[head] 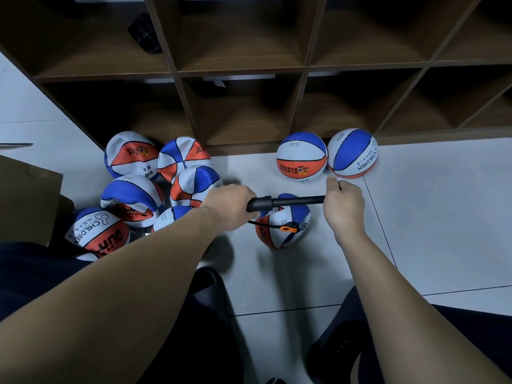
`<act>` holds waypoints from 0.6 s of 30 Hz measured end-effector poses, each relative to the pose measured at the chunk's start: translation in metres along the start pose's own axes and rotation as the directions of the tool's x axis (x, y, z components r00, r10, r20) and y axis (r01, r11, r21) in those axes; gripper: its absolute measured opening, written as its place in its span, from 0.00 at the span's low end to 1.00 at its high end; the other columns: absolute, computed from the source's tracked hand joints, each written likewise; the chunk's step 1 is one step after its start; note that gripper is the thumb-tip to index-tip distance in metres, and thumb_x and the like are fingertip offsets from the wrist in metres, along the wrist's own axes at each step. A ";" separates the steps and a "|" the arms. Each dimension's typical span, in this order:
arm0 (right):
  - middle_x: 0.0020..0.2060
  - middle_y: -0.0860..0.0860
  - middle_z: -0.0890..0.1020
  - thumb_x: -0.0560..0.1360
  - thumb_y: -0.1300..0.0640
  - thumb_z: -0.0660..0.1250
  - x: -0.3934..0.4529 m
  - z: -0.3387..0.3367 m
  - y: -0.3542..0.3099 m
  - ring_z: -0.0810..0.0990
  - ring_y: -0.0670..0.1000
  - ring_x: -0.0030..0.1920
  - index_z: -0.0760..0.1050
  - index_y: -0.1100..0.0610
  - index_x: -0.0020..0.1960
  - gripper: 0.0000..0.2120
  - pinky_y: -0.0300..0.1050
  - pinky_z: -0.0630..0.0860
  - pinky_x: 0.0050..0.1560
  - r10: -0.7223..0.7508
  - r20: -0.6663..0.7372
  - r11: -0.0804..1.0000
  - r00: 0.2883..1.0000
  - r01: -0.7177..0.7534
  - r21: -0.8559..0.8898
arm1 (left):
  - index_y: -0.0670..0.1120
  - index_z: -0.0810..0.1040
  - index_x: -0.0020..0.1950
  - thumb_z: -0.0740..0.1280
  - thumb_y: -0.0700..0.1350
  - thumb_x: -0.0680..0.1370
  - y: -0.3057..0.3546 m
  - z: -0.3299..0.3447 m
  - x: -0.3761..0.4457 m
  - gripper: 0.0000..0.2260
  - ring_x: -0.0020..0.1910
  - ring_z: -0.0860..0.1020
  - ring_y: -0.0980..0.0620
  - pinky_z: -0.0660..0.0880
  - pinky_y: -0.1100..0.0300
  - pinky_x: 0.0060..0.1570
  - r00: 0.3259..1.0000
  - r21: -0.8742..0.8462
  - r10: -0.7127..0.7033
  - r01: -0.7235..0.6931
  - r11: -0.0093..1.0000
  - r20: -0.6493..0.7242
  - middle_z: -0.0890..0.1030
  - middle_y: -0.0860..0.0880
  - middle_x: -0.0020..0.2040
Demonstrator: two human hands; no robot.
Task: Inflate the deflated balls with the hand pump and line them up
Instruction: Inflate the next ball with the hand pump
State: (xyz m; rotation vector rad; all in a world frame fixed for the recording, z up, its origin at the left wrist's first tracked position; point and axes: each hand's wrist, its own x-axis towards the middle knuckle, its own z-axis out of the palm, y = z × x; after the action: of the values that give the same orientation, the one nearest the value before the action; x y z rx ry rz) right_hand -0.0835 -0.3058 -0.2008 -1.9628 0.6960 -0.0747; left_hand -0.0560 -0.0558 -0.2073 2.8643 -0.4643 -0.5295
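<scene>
A black hand pump lies level between my hands over the floor. My left hand grips its barrel end. My right hand grips the handle end, with the rod pulled out. Under the pump sits a crumpled blue, white and orange ball. The pump's thin black hose with an orange clip lies across that ball. Two round, full balls stand side by side against the shelf base. A heap of several flat balls lies to the left.
A dark wooden cubby shelf fills the background, with a black object in an upper left cubby. A brown cardboard box stands at the left edge. My dark-clothed knees are at the bottom. Pale floor tiles spread right.
</scene>
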 end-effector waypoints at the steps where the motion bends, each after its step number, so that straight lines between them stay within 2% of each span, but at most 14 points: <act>1: 0.29 0.50 0.67 0.86 0.51 0.60 -0.002 0.003 -0.002 0.66 0.54 0.32 0.61 0.56 0.34 0.23 0.48 0.63 0.36 -0.009 -0.012 1.000 1.000 0.009 -0.013 | 0.55 0.79 0.45 0.70 0.58 0.82 0.000 0.000 0.000 0.10 0.42 0.80 0.50 0.71 0.56 0.37 1.000 -0.013 0.001 -0.001 1.000 -0.001 0.81 0.54 0.41; 5: 0.30 0.51 0.71 0.87 0.51 0.59 -0.009 0.012 -0.011 0.69 0.53 0.33 0.64 0.55 0.34 0.23 0.48 0.67 0.36 -0.054 -0.039 0.998 0.998 0.053 -0.029 | 0.55 0.78 0.42 0.69 0.60 0.81 0.006 -0.001 0.004 0.13 0.40 0.80 0.49 0.78 0.52 0.41 0.998 -0.032 0.022 -0.024 0.999 -0.061 0.81 0.54 0.37; 8: 0.33 0.52 0.75 0.87 0.50 0.58 -0.017 0.018 -0.017 0.73 0.53 0.35 0.68 0.56 0.36 0.21 0.49 0.68 0.35 -0.111 -0.030 0.992 0.993 0.108 -0.071 | 0.56 0.74 0.40 0.68 0.60 0.81 0.015 -0.002 0.005 0.14 0.39 0.80 0.48 0.75 0.53 0.39 0.995 -0.023 0.053 -0.055 0.998 -0.089 0.80 0.55 0.36; 12: 0.35 0.52 0.77 0.87 0.49 0.57 -0.028 0.028 -0.018 0.75 0.56 0.38 0.68 0.54 0.37 0.21 0.51 0.70 0.39 -0.139 -0.003 0.986 0.990 0.138 -0.097 | 0.56 0.75 0.43 0.67 0.62 0.81 0.028 -0.004 0.005 0.13 0.38 0.80 0.47 0.71 0.55 0.36 0.988 0.015 0.093 -0.092 0.996 -0.125 0.79 0.55 0.36; 16: 0.39 0.51 0.80 0.87 0.48 0.56 -0.044 0.039 -0.019 0.78 0.59 0.44 0.70 0.52 0.39 0.19 0.54 0.75 0.45 -0.159 0.016 0.980 0.987 0.159 -0.120 | 0.55 0.74 0.43 0.67 0.61 0.82 0.037 -0.006 0.002 0.13 0.39 0.80 0.45 0.73 0.53 0.37 0.982 0.070 0.146 -0.138 0.988 -0.122 0.79 0.54 0.37; 18: 0.39 0.51 0.79 0.87 0.48 0.57 -0.047 0.040 -0.021 0.77 0.58 0.44 0.69 0.50 0.38 0.19 0.54 0.75 0.46 -0.168 0.078 0.977 0.983 0.177 -0.118 | 0.55 0.75 0.43 0.66 0.62 0.82 0.035 -0.012 0.000 0.14 0.39 0.80 0.46 0.75 0.53 0.38 0.983 0.088 0.154 -0.145 0.986 -0.101 0.78 0.55 0.37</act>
State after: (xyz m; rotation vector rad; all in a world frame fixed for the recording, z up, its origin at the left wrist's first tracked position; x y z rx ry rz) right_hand -0.0996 -0.2431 -0.1911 -2.1327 0.4947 -0.0719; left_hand -0.0607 -0.0866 -0.1879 2.8840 -0.6897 -0.3356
